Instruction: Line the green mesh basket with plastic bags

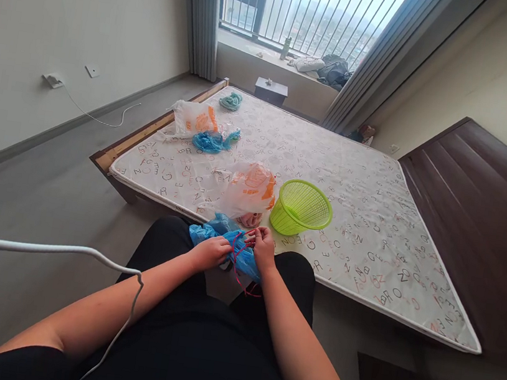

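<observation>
My left hand [212, 252] is closed on a blue plastic bag [210, 229] that lies over my lap. A thin red cord [235, 256] loops across the bag and hangs down between my knees. Fingers of my right hand [262, 248] pinch this cord near the bag's right side. Just beyond my hands, a pink bundle [250, 219] rests at the mattress edge, partly under a clear plastic bag with orange print [252, 183]. To the right of that bag, a green mesh basket [301, 209] stands upright.
On the mattress [358, 186], farther left, are a white bag with orange print [193, 120], a crumpled blue bag [210, 141] and a coiled teal bundle [231, 101]. A dark headboard [480, 190] borders the right. A white cable [61, 249] crosses my left arm.
</observation>
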{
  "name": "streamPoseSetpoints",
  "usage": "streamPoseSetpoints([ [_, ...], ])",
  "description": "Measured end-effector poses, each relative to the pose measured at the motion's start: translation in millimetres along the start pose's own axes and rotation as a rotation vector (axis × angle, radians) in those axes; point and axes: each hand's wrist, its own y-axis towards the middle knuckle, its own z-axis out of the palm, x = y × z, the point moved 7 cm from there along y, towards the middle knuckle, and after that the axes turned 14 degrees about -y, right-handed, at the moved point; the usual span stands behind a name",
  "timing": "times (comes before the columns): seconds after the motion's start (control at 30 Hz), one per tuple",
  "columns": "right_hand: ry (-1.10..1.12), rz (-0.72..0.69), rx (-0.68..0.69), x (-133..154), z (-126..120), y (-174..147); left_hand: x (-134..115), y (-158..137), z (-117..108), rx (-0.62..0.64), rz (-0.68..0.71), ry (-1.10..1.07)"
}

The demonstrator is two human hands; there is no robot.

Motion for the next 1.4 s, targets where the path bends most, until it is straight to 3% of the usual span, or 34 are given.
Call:
streamPoseSetpoints([
  [0.13, 0.078, 0.057, -0.004, -9, -7, 5, 7, -3, -6, -0.062, -0.033, -0.099],
  [0.3, -0.156, 0.153, 0.365, -28, 30, -6, 5, 0, -5, -0.081, -0.028, -0.146],
  [0.47, -0.113, 0.116, 0.480, -26, 51, -14, -5, 1, -2, -0.037, -0.008, -0.212],
  [0.6, -0.033, 0.135, 0.467, -24, 52, -11, -8, 0, -14, -0.085, -0.063, -0.377],
  [0.73, 0.043, 0.174, 0.378, -22, 45, -5, 17, -4, -24, -0.295, -0.318, -0.597],
  [0.83, -0.006, 0.074, 0.374, -14, 44, -5, 47, -13, -12, -0.450, -0.595, -0.930],
  [0.93, -0.180, -0.096, 0.457, -6, 52, -11, 63, -18, 3, -0.493, -0.760, -1.110],
  [1.07, -0.312, -0.190, 0.508, -9, 60, -17, 68, -13, -1, -0.531, -0.725, -1.077],
  [1.4, -0.171, 0.056, 0.308, -22, 41, 1, 83, -26, -14, -0.823, -0.820, -1.429],
])
